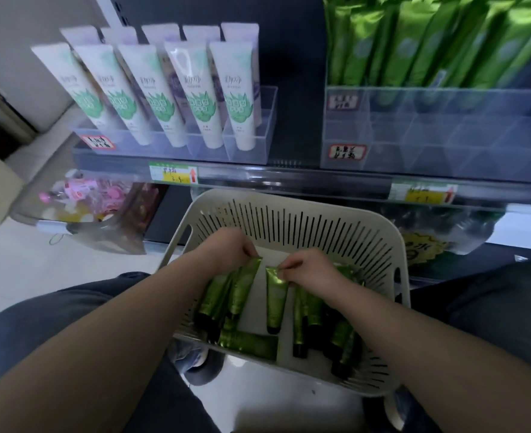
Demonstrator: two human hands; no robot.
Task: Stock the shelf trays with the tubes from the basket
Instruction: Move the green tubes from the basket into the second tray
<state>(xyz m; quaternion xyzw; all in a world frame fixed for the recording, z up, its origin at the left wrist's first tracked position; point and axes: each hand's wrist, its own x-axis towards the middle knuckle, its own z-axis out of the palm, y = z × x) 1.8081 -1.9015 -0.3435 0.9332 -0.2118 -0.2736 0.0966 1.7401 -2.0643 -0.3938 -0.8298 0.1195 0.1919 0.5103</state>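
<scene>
Low in frame, my left grip [233, 250] and right grip [312, 270] each pinch, it seems, the crimped end of a green tube [276, 300] in the basket [289, 210]. I'd lift both straight, then stand them in the upper-right tray [445, 126].

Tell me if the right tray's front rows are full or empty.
Empty: the clear front compartments of the right tray hold nothing; green tubes stand only in its back row.
</scene>
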